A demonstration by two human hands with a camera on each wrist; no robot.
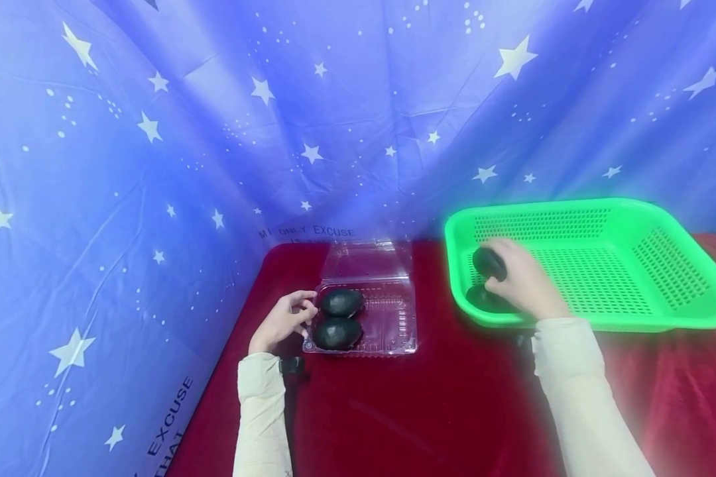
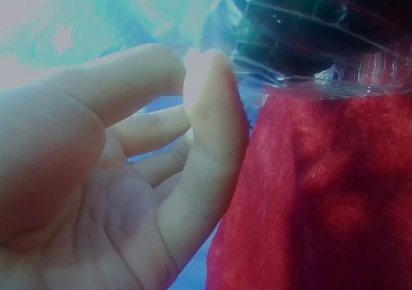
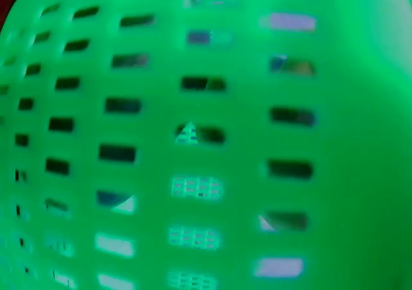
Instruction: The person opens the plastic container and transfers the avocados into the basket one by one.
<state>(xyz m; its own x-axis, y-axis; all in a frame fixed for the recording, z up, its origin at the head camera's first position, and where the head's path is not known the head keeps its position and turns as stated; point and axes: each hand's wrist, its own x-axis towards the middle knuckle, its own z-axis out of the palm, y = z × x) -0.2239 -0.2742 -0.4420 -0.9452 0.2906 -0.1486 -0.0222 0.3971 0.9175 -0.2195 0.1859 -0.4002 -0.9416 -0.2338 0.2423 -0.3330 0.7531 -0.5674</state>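
In the head view, my right hand (image 1: 525, 275) holds a dark, egg-shaped avocado (image 1: 488, 264) inside the left end of the green basket (image 1: 662, 321). Beneath that hand lies another dark avocado (image 1: 483, 301), partly covered by it. A clear plastic clamshell box (image 1: 388, 348) stands with its lid raised at the back. Two avocados (image 1: 341, 303) sit one behind the other in its left half. My left hand (image 1: 283, 321) pinches the box's left edge with thumb and forefinger; the left wrist view shows these fingertips (image 2: 212, 78) together at the plastic.
A red cloth (image 1: 406, 417) covers the table. Behind it and along the left hangs a blue curtain (image 1: 358, 119) with white stars. The basket's slotted wall (image 3: 238, 110) fills the right wrist view, where the right hand does not show.
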